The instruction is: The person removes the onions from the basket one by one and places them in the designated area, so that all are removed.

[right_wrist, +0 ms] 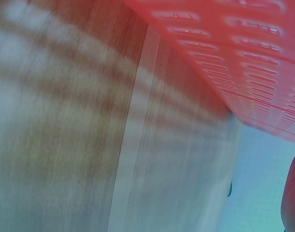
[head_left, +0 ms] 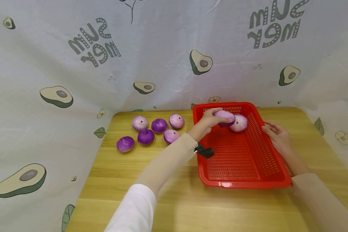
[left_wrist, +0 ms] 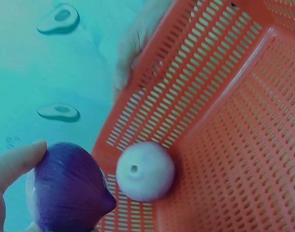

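My left hand (head_left: pixel 207 121) grips a purple onion (head_left: pixel 225 118) over the far part of a red plastic basket (head_left: pixel 226 184). In the left wrist view, this onion (left_wrist: pixel 67 188) shows its dark purple side, with the thumb along its upper edge. A paler onion (head_left: pixel 238 123) lies inside the basket against the far right corner. My right hand (head_left: pixel 279 137) holds the basket's right rim from outside. Only a sliver of the right hand (right_wrist: pixel 293 195) appears in the right wrist view, beside the slotted wall.
Left of the basket, several onions sit on the wooden table (head_left: pixel 119 180), including a dark purple onion (head_left: pixel 146 137) and a pale onion (head_left: pixel 140 123). A white curtain (head_left: pixel 162 58) with avocado prints hangs behind the table and down its left side.
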A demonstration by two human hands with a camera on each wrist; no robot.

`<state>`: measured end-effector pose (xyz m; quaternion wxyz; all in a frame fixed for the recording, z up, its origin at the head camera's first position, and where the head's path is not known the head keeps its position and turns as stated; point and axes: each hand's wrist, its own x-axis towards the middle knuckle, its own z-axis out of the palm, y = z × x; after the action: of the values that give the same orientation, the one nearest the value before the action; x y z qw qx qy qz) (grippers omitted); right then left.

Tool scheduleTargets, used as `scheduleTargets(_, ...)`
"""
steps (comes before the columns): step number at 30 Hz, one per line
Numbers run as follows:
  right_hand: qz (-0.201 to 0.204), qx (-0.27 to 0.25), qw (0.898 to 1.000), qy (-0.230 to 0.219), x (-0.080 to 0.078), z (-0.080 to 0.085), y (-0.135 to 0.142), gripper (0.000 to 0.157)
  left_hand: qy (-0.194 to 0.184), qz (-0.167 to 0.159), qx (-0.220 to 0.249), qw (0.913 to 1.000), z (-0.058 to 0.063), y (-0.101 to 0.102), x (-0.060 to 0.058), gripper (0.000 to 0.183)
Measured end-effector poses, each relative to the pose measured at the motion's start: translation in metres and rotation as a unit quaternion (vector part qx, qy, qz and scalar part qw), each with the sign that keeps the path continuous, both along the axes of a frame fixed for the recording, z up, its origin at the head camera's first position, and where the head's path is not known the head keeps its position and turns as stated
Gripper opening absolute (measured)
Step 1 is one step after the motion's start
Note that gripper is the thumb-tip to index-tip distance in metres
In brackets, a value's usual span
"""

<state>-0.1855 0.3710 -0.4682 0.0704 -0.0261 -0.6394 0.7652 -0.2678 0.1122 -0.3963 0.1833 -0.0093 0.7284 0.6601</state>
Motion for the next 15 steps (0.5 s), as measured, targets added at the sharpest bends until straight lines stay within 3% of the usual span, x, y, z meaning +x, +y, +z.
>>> scheduleTargets(5, 0.007, -0.023, 1.0, 0.0, 0.0, 0.0, 0.0, 0.027, 0.022, -0.028, 0.011, 0.9993, 0.008, -0.014, 0.005, 0.061)
scheduleTargets(15, 0.002, 0.013, 1.0, 0.001, 0.0, -0.002, 0.001, 0.025, 0.05, -0.077, 0.048, 0.9947, 0.021, -0.049, 0.014, 0.062)
